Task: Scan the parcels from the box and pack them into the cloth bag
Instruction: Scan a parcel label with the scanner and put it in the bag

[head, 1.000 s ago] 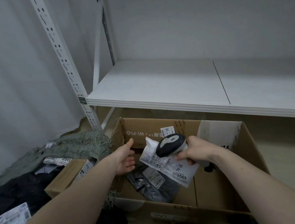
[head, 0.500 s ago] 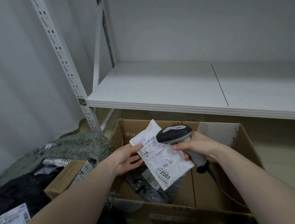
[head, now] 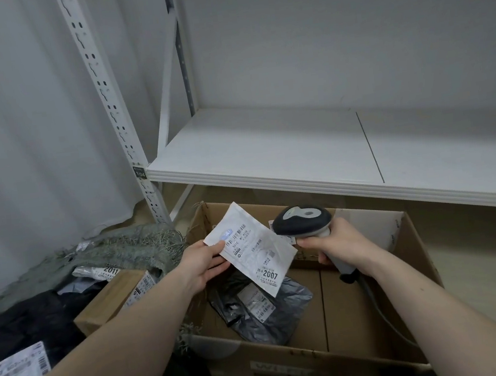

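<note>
our left hand (head: 201, 264) pinches the lower left edge of a white parcel (head: 252, 248), thumb on top of its label, holding it tilted above the open cardboard box (head: 418, 260). our right hand (head: 340, 247) is wrapped around the grip of a barcode scanner (head: 302, 221), whose dark head sits just beside the parcel's right edge, a blue glow showing on the label near the barcode. below the parcel, a grey plastic parcel (head: 263, 307) lies on the floor of the box. to the left, the green cloth bag (head: 129, 249) lies open with a brown carton (head: 114, 293) and other labelled parcels in it. a white shelf (head: 298, 153) stands behind the box.
</note>
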